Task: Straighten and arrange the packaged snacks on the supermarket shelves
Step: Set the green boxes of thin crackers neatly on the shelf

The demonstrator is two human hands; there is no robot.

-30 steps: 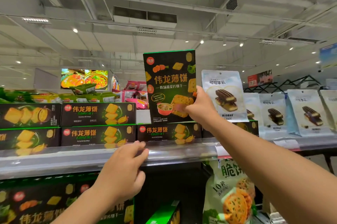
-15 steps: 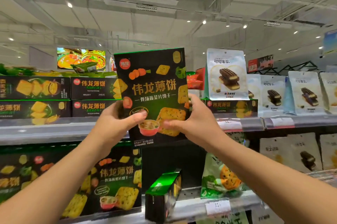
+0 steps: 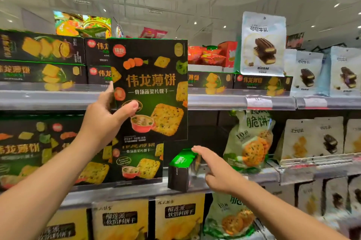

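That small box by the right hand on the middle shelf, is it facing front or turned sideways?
Turned sideways. The small box shows its narrow black end and green top edge, unlike the front-facing box beside it. The right hand reaches toward it.

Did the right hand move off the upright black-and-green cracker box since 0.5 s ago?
Yes. The right hand has let go and dropped to the sideways green-topped box on the middle shelf; the left hand alone holds the upright black-and-green cracker box.

The held box [image 3: 150,87] stands upright in front of the top shelf [image 3: 48,99], gripped at its left edge by the left hand [image 3: 105,118]. Below it, on the middle shelf [image 3: 261,178], a sideways box [image 3: 182,169] sits right of upright boxes [image 3: 136,161]; the right hand [image 3: 216,171] seems to touch it. Bags [image 3: 262,44] stand further right.
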